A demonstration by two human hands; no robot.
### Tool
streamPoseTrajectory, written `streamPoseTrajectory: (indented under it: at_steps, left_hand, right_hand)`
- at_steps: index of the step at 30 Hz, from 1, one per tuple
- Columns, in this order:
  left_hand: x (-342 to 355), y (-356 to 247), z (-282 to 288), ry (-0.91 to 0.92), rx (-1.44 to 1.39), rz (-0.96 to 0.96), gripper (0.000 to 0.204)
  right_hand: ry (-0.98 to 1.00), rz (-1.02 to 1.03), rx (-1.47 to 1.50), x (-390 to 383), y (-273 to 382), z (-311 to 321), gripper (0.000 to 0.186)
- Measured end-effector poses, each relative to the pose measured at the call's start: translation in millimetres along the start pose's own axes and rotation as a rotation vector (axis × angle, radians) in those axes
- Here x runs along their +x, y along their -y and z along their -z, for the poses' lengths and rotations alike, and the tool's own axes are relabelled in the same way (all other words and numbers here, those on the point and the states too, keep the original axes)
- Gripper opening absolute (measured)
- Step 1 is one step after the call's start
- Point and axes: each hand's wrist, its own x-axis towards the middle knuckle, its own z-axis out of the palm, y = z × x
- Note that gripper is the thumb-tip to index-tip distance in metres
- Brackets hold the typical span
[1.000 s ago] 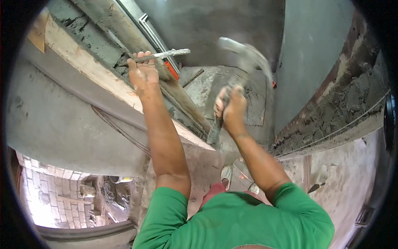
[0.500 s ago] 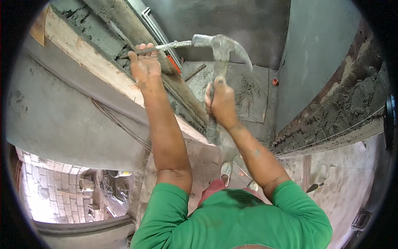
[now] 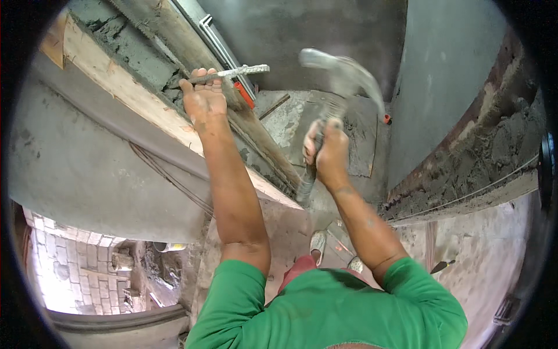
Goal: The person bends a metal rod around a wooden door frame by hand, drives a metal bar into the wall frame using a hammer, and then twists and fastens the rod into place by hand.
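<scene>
My left hand (image 3: pixel 205 100) holds a cement-crusted chisel (image 3: pixel 241 71), fingers partly curled around it, its far end against the grey crumbly cement strip (image 3: pixel 122 49) beside a pale timber board (image 3: pixel 107 75). My right hand (image 3: pixel 325 148) grips the handle of a claw hammer (image 3: pixel 343 75), whose blurred head is raised to the right of the chisel's struck end, apart from it.
A dark grey wall (image 3: pixel 308 29), white pipes (image 3: pixel 218 43), an orange pipe piece (image 3: pixel 244 95) and a small orange fitting (image 3: pixel 386 118) surround the work. Rough mortar edge (image 3: pixel 482 145) runs along the right. Loose cables (image 3: pixel 174 177) hang at left; a tiled area (image 3: pixel 78 273) shows lower left.
Half a second ago the hammer head was against the chisel's end. It has since swung back to the right, as it was a second ago. My left hand stays nearly in place.
</scene>
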Motion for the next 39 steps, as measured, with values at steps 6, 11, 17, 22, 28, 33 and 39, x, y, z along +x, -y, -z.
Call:
streamPoseTrajectory:
  at_steps: [6, 11, 17, 22, 28, 33, 39]
  left_hand:
    - [1, 1, -1, 0.036, 0.069, 0.01, 0.052]
    - [3, -3, 1, 0.014, 0.071, 0.023, 0.051]
    - [-1, -1, -3, 0.023, 0.042, 0.02, 0.054]
    - [-5, -4, -3, -0.037, 0.081, 0.011, 0.054]
    - [2, -2, 1, 0.024, 0.043, 0.032, 0.053]
    - [2, -3, 2, -0.007, 0.042, 0.018, 0.052]
    - [0, -2, -2, -0.021, 0.05, 0.043, 0.051]
  right_hand:
    - [0.106, -0.142, -0.193, 18, 4, -11, 0.051]
    - [-0.022, -0.145, -0.05, 3, -8, 6, 0.049]
    - [0.123, -0.237, -0.202, 19, 4, -3, 0.062]
    - [-0.073, -0.036, 0.186, -4, 0, 0, 0.046]
    - [0.128, 0.003, -0.357, 20, 6, 7, 0.045]
    - [-0.014, 0.07, 0.277, 0, 12, 7, 0.05]
    - [0.167, -0.08, -0.295, 25, 10, 4, 0.056]
